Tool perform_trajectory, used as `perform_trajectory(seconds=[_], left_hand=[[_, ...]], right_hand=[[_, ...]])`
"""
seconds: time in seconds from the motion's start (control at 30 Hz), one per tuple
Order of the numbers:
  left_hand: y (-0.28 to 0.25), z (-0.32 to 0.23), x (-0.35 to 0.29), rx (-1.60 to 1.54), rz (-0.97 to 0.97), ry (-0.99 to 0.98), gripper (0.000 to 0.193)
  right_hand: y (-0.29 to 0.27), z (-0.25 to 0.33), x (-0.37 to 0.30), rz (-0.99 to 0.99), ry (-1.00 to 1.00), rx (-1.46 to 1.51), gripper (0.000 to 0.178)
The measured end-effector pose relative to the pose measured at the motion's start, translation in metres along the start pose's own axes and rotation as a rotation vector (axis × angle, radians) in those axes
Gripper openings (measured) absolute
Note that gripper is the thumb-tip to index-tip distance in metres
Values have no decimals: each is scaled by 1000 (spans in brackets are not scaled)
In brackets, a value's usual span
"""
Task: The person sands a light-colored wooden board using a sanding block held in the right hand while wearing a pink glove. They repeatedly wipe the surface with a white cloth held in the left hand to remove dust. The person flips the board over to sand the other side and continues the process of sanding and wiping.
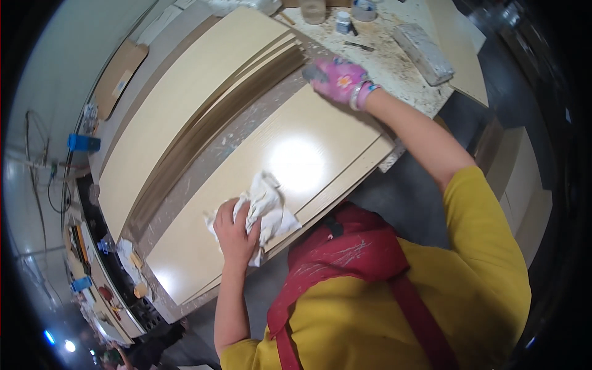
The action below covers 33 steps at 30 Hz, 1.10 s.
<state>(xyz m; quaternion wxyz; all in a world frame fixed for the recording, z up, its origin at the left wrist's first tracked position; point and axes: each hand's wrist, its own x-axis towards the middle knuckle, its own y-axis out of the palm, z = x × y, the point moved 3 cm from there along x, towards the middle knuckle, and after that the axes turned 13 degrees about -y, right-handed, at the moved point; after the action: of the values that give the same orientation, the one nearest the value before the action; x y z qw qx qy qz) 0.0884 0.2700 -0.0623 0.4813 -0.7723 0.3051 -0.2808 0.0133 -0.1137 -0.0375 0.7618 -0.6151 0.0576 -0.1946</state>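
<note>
My bare left hand [235, 237] is closed on a crumpled white cloth [265, 203], pressed against the top of a pale, smooth board [246, 166]. The board is long with a curved far edge, and a bright lamp reflection shows on it. At least one similar board lies under it along the near side. My right hand [338, 80], in a pink flowered glove with grey fingertips, rests at the board's right end near its far corner. Its fingers are curled, and what they hold, if anything, is hidden.
A stack of similar curved boards [203, 80] lies beyond, across a strip of stained bench. A stained white work surface [382, 68] at the far right bears a small white bottle [343, 23], jars and a whitish long block [424, 52]. A blue object [84, 143] sits at the left.
</note>
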Motion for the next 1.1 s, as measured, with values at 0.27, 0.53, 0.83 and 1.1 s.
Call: perform_trajectory(seconds=[0.27, 0.53, 0.83, 1.1], left_hand=[[4, 22, -26, -37, -22, -15, 53], [-37, 99, -100, -93, -40, -27, 59], [-42, 127, -99, -232, 80, 127, 48], [-55, 172, -119, -322, -91, -40, 47]], right_hand=[[94, 249, 13, 53, -608, 166, 47], [62, 137, 16, -78, -142, -277, 49], [159, 533, 30, 201, -912, 371, 57], [108, 452, 37, 441, -574, -71, 63]])
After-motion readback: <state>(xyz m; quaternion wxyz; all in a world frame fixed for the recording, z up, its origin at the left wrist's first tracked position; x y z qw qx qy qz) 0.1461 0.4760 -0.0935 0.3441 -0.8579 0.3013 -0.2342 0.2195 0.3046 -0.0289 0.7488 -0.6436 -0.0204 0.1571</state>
